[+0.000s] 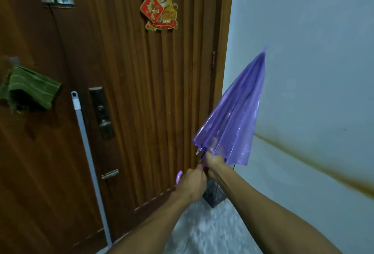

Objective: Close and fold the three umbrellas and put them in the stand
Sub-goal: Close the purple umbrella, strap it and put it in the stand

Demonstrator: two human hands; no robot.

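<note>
The left hand (pixel 191 182) grips the handle and the right hand (pixel 215 161) holds the shaft under the canopy, so the half-closed umbrella (pixel 232 116) points up above the stand (pixel 212 197), probably for folding.

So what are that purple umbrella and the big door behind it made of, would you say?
The purple umbrella looks like thin see-through plastic film: it is glossy, catches highlights, and the right hand shows faintly through its lower edge. The door looks like dark brown wood with a satin varnish, with vertical ribbed grooves down its panel; whether it is solid wood or veneer cannot be told.
</note>
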